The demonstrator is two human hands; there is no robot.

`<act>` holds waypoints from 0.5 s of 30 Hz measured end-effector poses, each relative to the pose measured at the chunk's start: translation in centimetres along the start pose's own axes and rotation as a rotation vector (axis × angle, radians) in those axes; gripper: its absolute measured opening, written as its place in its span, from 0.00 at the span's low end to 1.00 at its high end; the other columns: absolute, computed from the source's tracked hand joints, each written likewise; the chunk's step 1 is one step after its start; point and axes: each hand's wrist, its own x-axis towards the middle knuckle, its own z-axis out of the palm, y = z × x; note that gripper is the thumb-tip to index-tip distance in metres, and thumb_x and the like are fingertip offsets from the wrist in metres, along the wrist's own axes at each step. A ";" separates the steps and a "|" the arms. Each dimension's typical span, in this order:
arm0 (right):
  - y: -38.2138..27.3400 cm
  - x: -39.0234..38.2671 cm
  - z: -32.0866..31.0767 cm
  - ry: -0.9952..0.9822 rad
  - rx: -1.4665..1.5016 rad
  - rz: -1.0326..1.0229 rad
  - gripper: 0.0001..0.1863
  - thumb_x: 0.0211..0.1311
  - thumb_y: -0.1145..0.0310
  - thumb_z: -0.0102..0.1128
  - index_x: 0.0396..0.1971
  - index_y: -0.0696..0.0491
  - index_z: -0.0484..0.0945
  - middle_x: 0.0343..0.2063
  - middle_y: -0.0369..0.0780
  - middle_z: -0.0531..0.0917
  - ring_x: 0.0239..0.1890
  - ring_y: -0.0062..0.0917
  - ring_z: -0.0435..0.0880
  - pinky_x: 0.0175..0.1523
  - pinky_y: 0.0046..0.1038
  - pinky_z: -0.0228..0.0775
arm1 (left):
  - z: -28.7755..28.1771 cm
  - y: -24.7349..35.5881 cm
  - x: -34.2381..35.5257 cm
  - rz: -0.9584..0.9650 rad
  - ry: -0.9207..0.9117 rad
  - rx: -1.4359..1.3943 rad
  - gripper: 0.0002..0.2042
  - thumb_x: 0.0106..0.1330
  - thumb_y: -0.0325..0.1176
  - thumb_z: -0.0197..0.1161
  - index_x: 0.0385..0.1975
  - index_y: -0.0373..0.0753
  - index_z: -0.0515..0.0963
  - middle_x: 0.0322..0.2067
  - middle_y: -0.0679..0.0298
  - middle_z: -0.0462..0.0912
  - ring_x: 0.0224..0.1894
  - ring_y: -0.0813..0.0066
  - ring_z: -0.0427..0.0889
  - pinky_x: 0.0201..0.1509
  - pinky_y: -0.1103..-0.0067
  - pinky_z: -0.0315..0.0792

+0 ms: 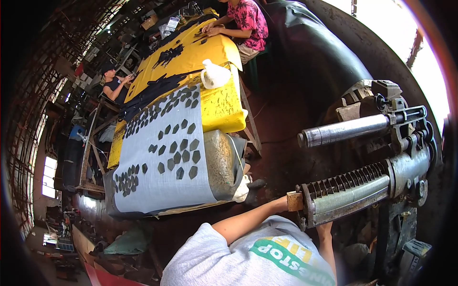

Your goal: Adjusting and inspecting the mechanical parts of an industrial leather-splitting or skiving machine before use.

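Note:
Both of my arms reach to a metal roller machine (350, 193) at the right, with a row of ribbed rings above a textured, grey-green roller. My left hand (282, 204) is at its near left end, against a small tan block (295, 201). The fingers are hidden behind that block, so I cannot tell whether they grip it. Below the roller's lower edge, only the wrist end of my right hand (325, 228) shows. Its fingers are out of sight under the machine. A smooth, shiny metal cylinder (346, 130) sticks out above the rings.
A grey sheet (143, 195) with many dark pentagon pieces covers the near table end. Beyond lies yellow sheeting (191, 45) with black scraps and a white jug (214, 74). One person (248, 21) works at the far end, another (114, 83) at the left. Dark sheeting (315, 43) hangs behind.

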 end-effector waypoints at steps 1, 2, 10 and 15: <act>0.2 -0.1 -0.1 0.006 -0.001 0.005 0.23 0.50 0.63 0.63 0.45 0.58 0.73 0.44 0.47 0.77 0.50 0.38 0.73 0.55 0.37 0.62 | 0.0 -0.4 0.2 -0.050 -0.075 0.012 0.17 0.63 0.33 0.58 0.51 0.39 0.70 0.49 0.63 0.74 0.49 0.77 0.72 0.55 0.76 0.69; 0.5 -0.2 -0.2 -0.011 -0.009 0.018 0.22 0.52 0.63 0.62 0.45 0.58 0.73 0.44 0.47 0.77 0.49 0.39 0.73 0.55 0.37 0.62 | -0.2 -0.8 -0.1 -0.053 -0.081 0.010 0.17 0.63 0.33 0.58 0.51 0.39 0.70 0.49 0.63 0.74 0.49 0.77 0.72 0.55 0.76 0.69; 0.4 -0.4 -0.1 -0.041 0.022 -0.023 0.20 0.56 0.62 0.58 0.45 0.58 0.73 0.45 0.46 0.76 0.50 0.39 0.72 0.55 0.37 0.62 | -1.0 -8.9 2.2 0.081 -0.092 -0.136 0.18 0.66 0.28 0.49 0.56 0.37 0.64 0.55 0.59 0.68 0.58 0.65 0.67 0.64 0.73 0.60; -0.1 0.0 0.3 0.071 0.675 0.346 0.23 0.62 0.59 0.53 0.51 0.59 0.68 0.52 0.42 0.73 0.54 0.32 0.70 0.58 0.32 0.60 | 4.1 10.7 -2.0 0.066 -0.001 0.734 0.22 0.60 0.27 0.55 0.56 0.38 0.63 0.55 0.59 0.68 0.60 0.65 0.64 0.66 0.72 0.54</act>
